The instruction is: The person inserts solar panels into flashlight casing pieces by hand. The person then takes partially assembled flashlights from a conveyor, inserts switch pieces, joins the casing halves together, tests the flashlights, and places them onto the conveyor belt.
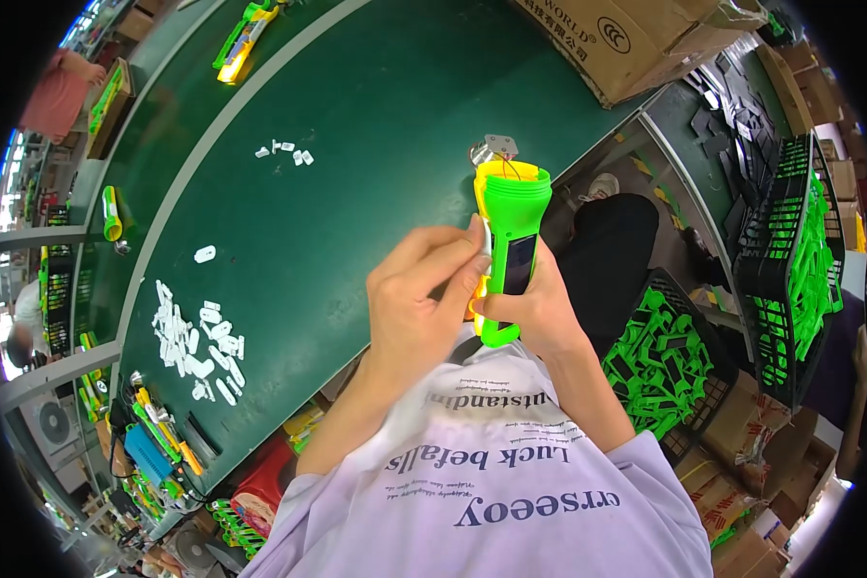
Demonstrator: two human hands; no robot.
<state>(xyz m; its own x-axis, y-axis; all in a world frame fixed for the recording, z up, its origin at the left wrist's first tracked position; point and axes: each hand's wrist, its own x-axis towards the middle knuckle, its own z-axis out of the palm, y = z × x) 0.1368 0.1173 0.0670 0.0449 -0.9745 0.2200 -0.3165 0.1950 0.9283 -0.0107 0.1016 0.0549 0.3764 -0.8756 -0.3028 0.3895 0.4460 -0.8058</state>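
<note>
A flashlight (517,217) with a bright green shell and a yellow part along its left side is held upright in front of my chest. My right hand (547,306) is wrapped round its lower body, thumb across the front below a dark panel. At the seam on the left side, my left hand (422,281) pinches a small white plastic piece (486,237), mostly hidden by the fingers. Thin wires run from the open head to a shiny reflector and a metal plate (500,145) just beyond it.
Loose white plastic pieces (178,332) lie in a pile on the green table (356,125), with several more (303,157) farther back. A cardboard box (636,39) stands at the back right. Black crates of green parts (660,356) are at my right; a yellow-green flashlight (113,214) lies far left.
</note>
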